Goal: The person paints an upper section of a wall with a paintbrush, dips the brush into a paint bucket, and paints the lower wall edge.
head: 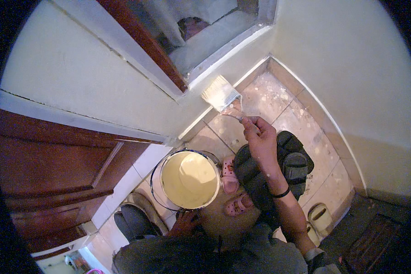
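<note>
A wide paintbrush (222,95) with pale, paint-coated bristles is in my right hand (261,137). Its bristles lie over the low part of the pale wall under the window, just above the skirting; whether they touch it I cannot tell. My left hand (186,222) is at the near side of a bucket of cream paint (190,179), partly hidden by the bucket and my clothing, so its fingers are hard to make out. The bucket's dark wire handle hangs down around its left side.
Pink clogs (230,185), dark slippers (296,171) and light slides (319,217) lie on the tiled floor (222,137). A brown wooden door (54,161) is at left, a window (212,44) above, and a dark mat (370,236) at lower right.
</note>
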